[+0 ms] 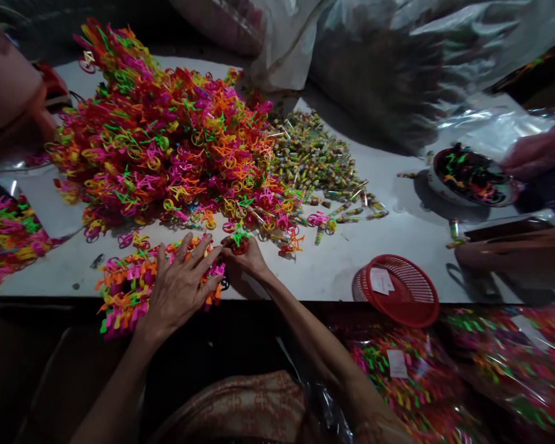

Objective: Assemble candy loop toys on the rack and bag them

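My left hand (180, 287) lies with its fingers stretched out over a row of small coloured plastic pieces (127, 290) at the table's front edge. Close beside it, my right hand (250, 258) is closed, with a bright green plastic toy piece (238, 234) showing at its fingers. Something dark red sits under that green piece, partly hidden by the fingers. Just beyond both hands rises a big heap of pink, orange, yellow and green plastic toy pieces (176, 148), many with wheel-like rings.
Right of the heap lies a pile of small patterned tubes (314, 154). A red basket (402, 290) overhangs the front edge. Another person's hand (539, 151) is near a bowl (457, 197) of dark pieces. Plastic bags (383, 74) stand behind; filled bags (398, 364) lie below right.
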Available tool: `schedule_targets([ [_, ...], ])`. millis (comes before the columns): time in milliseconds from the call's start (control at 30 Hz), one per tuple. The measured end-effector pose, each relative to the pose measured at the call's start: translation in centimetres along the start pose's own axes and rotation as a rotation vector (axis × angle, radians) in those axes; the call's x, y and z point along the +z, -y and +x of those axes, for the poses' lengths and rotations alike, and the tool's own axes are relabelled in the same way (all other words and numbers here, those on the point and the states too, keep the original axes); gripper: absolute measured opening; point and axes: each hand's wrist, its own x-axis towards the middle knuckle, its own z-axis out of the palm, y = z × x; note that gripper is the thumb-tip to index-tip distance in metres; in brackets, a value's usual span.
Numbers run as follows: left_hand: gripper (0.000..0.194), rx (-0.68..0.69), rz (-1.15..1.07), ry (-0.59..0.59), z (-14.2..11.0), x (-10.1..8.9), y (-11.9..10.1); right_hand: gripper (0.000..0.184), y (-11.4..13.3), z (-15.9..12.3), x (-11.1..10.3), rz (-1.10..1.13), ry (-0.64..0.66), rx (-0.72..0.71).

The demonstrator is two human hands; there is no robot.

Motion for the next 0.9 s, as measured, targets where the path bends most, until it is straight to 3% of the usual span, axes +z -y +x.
schedule_targets([
  [267, 0.056, -0.007, -0.013, -0.006, -0.1, 0.2, 0.0, 0.011, -0.1, 0.3, -0.3, -0.655, 0.042, -0.182],
  [433, 0.053, 0.017, -0.019, 0.030, 0.1, 0.1, 0.1, 0.023, 1.7, 0.5, 1.3, -0.978, 0.184, -0.118],
  [533, 0.051, 0.026, -0.036, 0.022, 0.0, 0.0, 0.4, 0.019, 2.5, 0.6, 1.3, -1.009, 0.298, -0.117],
  [633, 0.049, 0.035, -0.058, -0.007, -0.1, 0.2, 0.8, 0.016, 2.8, -0.8, -1.8, -0.881, 0.243, -0.184],
  [733, 0.046, 0.058, -0.063, -0.057, -0.1, 0.7, 0.9, 0.016, 3.2, -3.3, -7.7, -0.821, -0.134, -0.191],
  [800, 0.045, 0.078, -0.046, -0.100, -0.2, 1.0, 1.0, 0.017, 3.6, -4.4, -11.5, -0.907, -0.370, -0.109],
  [900, 0.044, 0.135, -0.021, -0.135, 0.0, 1.3, 1.0, 0.012, 3.5, -4.5, -14.2, -0.983, -0.397, 0.025],
])
